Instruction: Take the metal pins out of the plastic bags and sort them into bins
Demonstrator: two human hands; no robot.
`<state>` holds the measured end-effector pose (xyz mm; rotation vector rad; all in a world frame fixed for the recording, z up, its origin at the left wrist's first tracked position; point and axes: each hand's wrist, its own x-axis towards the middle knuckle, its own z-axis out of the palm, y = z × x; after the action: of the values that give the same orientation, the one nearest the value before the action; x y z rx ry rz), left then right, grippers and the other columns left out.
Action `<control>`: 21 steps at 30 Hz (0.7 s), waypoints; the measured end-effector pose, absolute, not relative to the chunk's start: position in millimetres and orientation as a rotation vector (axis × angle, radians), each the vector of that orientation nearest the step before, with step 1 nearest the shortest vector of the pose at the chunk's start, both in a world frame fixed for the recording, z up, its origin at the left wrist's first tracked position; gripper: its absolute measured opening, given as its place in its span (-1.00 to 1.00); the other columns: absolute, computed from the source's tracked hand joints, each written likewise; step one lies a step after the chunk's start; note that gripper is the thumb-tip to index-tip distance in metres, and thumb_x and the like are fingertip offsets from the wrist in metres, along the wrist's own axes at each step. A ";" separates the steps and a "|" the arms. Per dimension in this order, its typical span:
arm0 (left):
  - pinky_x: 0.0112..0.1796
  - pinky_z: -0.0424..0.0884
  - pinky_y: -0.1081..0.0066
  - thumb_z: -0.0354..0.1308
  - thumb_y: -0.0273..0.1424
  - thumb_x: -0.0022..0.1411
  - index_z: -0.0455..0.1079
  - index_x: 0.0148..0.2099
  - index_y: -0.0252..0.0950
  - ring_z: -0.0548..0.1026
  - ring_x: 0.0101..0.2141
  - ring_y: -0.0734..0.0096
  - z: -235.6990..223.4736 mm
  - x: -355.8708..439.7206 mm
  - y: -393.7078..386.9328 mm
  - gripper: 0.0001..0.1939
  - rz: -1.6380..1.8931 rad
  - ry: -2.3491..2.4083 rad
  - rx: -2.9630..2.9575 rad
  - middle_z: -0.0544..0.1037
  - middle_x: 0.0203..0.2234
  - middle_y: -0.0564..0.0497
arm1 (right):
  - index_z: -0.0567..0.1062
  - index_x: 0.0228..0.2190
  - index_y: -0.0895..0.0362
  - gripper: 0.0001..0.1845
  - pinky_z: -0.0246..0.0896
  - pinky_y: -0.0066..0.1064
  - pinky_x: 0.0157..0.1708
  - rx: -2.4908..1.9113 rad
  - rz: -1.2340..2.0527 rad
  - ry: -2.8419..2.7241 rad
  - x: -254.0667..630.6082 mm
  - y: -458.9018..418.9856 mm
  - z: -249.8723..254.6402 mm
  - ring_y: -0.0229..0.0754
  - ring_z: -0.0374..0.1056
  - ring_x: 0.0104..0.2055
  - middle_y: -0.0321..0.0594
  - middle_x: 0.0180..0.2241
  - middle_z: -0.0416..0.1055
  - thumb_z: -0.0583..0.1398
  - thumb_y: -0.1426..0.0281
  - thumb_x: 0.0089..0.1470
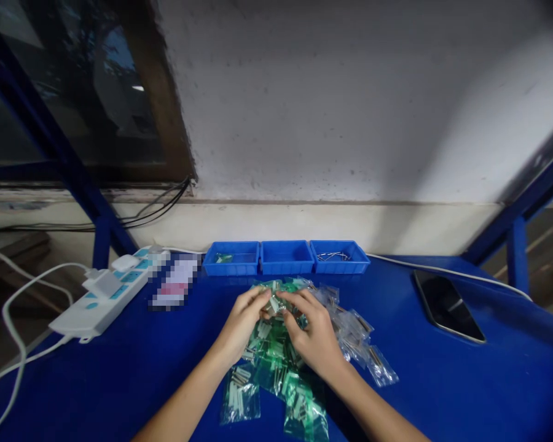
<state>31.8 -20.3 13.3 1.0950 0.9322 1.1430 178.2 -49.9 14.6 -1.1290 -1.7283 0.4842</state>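
Note:
A heap of small clear plastic bags (276, 359) with green and white parts lies on the blue table (120, 380). Both my hands rest over the top of the heap. My left hand (240, 325) and my right hand (314, 334) pinch one small bag (273, 302) between their fingertips, the fingers of both closed on it. Bags of the heap spread out below and to the right of my wrists.
Three small blue trays (286, 258) stand in a row at the table's back edge; the right one holds thin metal pieces. A white power strip (105, 294) with plugs and cables lies at the left. A dark phone (448, 305) lies at the right.

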 end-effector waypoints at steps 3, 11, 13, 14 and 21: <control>-0.39 0.32 0.50 0.20 -0.22 0.09 0.46 -0.28 -0.37 0.37 -0.45 0.47 11.5 30.0 -18.7 -0.72 1.128 0.990 1.138 0.43 -0.49 0.02 | 0.47 -0.12 0.07 -0.63 0.26 -0.33 -0.24 -1.162 0.496 -1.751 178.3 -50.3 15.5 -0.13 0.32 -0.23 -0.16 -0.27 0.35 0.07 0.53 0.03; -0.19 0.36 0.33 0.03 -0.26 0.23 0.45 -0.07 -0.27 0.44 -0.20 0.25 11.7 23.8 -15.7 -0.69 1.166 1.142 1.620 0.51 -0.27 -0.08 | 0.46 -0.20 0.10 -0.74 0.20 -0.26 -0.14 -1.252 0.719 -1.544 174.9 -50.0 18.1 -0.06 0.30 -0.11 -0.13 -0.15 0.38 0.14 0.29 0.05; -0.07 0.31 0.26 0.01 -0.35 0.25 0.46 -0.06 -0.21 0.40 -0.11 0.24 13.1 23.9 -19.0 -0.72 1.200 1.137 1.936 0.46 -0.15 -0.08 | 0.49 -0.30 0.12 -0.69 0.19 -0.28 -0.13 -1.247 0.858 -1.395 175.7 -47.1 17.8 -0.06 0.31 -0.11 -0.13 -0.18 0.41 0.11 0.17 0.08; -0.03 0.29 0.23 0.00 -0.39 0.25 0.46 -0.05 -0.18 0.37 -0.07 0.24 13.3 24.5 -21.1 -0.72 1.201 1.121 2.062 0.43 -0.09 -0.08 | 0.49 -0.34 0.13 -0.65 0.19 -0.31 -0.15 -1.233 0.930 -1.332 176.6 -45.3 17.6 -0.08 0.32 -0.14 -0.14 -0.23 0.43 0.08 0.13 0.10; 0.03 0.26 0.15 0.08 -0.44 0.16 0.44 -0.06 -0.13 0.26 0.08 0.13 17.2 25.8 -27.5 -0.70 1.159 1.079 2.057 0.22 0.13 -0.07 | 0.48 -0.38 0.19 -0.77 0.08 -0.47 -0.50 -1.167 1.032 -1.190 182.3 -37.8 13.9 -0.29 0.16 -0.54 -0.34 -0.57 0.29 0.15 0.27 0.02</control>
<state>25.8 -27.5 17.2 2.0573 1.0795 1.1587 182.3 -37.8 13.9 -1.1671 -1.1902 1.0323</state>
